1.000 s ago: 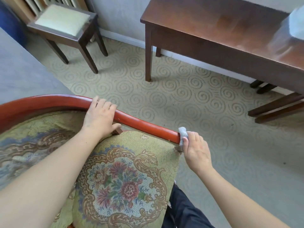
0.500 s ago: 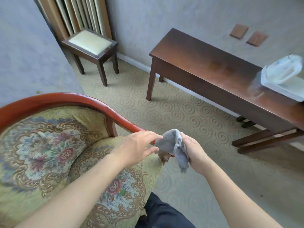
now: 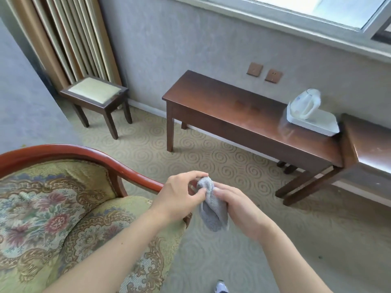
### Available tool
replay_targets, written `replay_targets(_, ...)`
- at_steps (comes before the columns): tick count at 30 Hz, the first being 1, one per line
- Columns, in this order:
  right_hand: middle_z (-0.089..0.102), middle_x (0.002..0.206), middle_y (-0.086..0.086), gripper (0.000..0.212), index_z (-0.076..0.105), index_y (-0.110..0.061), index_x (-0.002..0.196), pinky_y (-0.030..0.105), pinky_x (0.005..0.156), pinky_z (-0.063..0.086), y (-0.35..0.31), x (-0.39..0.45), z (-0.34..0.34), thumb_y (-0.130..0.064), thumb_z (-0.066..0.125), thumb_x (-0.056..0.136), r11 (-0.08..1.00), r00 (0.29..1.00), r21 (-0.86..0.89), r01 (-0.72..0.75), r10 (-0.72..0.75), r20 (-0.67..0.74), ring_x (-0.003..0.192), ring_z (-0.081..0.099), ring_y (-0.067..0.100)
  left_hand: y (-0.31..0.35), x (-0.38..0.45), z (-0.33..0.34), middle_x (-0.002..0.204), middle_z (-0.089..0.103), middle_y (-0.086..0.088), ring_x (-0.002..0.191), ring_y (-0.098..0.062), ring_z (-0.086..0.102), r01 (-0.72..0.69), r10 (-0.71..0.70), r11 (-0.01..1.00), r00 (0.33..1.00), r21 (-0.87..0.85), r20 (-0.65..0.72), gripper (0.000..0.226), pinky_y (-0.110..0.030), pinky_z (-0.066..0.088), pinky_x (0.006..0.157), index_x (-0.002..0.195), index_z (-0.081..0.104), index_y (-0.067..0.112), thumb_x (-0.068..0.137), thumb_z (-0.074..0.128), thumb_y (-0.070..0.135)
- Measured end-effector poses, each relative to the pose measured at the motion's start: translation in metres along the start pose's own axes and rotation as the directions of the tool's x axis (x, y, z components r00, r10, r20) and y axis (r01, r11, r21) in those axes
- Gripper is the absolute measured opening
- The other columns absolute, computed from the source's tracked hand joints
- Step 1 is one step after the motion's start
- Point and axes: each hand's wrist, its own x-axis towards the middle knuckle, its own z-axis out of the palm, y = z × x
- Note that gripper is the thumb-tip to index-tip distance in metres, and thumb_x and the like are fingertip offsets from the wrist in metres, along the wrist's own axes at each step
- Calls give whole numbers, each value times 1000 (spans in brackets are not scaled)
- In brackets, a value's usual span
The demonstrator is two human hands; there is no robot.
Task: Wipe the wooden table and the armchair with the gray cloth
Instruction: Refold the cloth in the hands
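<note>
The gray cloth (image 3: 212, 210) hangs bunched between both hands, just past the front end of the armchair's red wooden armrest (image 3: 118, 166). My left hand (image 3: 182, 195) pinches its upper edge, and my right hand (image 3: 239, 208) grips its right side. The armchair (image 3: 53, 208), with floral green upholstery, fills the lower left. The dark wooden table (image 3: 232, 111) stands against the far wall, well beyond the hands.
A white tray with a clear jug (image 3: 311, 117) sits on the table's right end. A second wooden table (image 3: 372, 142) adjoins it at the right edge. A small cushioned stool (image 3: 95, 96) stands by the curtain at left. Patterned carpet (image 3: 211, 157) lies between armchair and table.
My right hand lifted the cloth off the armrest end. My left hand left the armrest and took hold of the cloth. The view tilted up toward the wall and window.
</note>
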Motion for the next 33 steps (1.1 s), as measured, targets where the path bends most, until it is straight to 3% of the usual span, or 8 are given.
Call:
replay_targets(3,56,137,-18,72,41,-44,144,36,109,44,-3,-25,-23,-30,69,80,946,992,-325,8,-49,-117,124,55,2,24,6,13,88,73,12,69,-6,68,58,-60,991,998,-119,-12,32,-23,55,74,115,72,38,89,70,20)
replay_targets(6,61,123,-25,52,47,-46,128,29,99,49,1,-51,-58,-39,65,79,864,969,-504,15,-137,-207,114,57,-6,57,9,41,76,69,6,60,-15,68,62,-80,973,994,-220,-72,35,-27,59,64,110,74,41,92,66,12)
replay_targets(11,69,89,-24,5,56,-36,97,11,64,47,24,-109,-143,-33,53,98,876,861,-479,53,-283,-422,82,65,-3,119,15,121,79,77,0,72,-15,75,106,-103,954,994,-282,27,11,-24,60,65,100,77,23,94,70,17)
replay_targets(17,66,73,-12,12,60,-31,88,16,58,43,34,-187,-243,-34,54,97,863,655,-500,72,-419,-629,67,60,5,193,35,216,97,78,12,89,-2,73,-64,109,989,924,-134,367,36,-15,53,79,117,73,29,84,80,16)
replay_targets(20,63,67,-8,12,61,-33,91,15,54,42,33,-213,-284,-39,54,98,873,610,-480,86,-427,-667,57,53,5,226,45,259,100,76,18,94,-2,71,-145,177,984,883,-106,435,41,-12,51,81,120,70,39,88,70,14)
replay_targets(24,60,64,-8,7,51,-32,95,17,53,41,37,-229,-330,-34,56,98,883,594,-458,102,-423,-684,54,50,5,255,73,302,88,76,22,80,7,68,-174,201,979,921,-110,334,27,-6,46,71,96,77,40,89,70,15)
replay_targets(28,52,64,-3,8,49,-28,96,22,54,40,38,-235,-368,-26,56,98,885,665,-449,119,-407,-626,55,43,7,261,117,331,77,71,11,62,0,55,-177,190,981,957,-80,218,8,-26,49,64,80,76,39,79,81,45)
replay_targets(33,66,89,-20,30,62,-39,107,13,70,48,21,-228,-413,-58,61,84,898,790,-435,66,-313,-527,78,60,-3,261,189,362,102,64,25,80,-7,68,-225,273,952,929,-205,248,20,-31,58,80,73,69,24,79,85,34)
